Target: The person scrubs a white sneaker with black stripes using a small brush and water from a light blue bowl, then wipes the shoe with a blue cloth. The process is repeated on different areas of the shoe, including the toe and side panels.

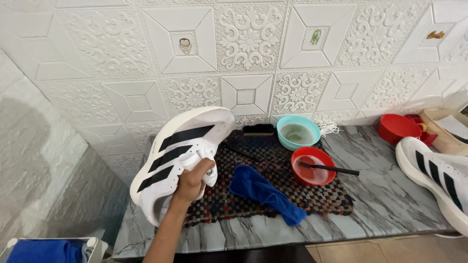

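Left hand [191, 179] gripping white sneaker [179, 155] — blue cloth [265, 192], red bowl [313, 165], teal bowl [298, 132] beside, woven mat [312, 195] beneath

Single head-worn view, looking steeply down and forward over marble counter [390, 204], close range; embossed wall [122, 58] at 12 o'clock.

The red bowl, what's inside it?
The red bowl holds a little cloudy liquid and the head of a black-handled brush, whose handle sticks out over the rim. Its bristles are sunk in the liquid and too small to make out.
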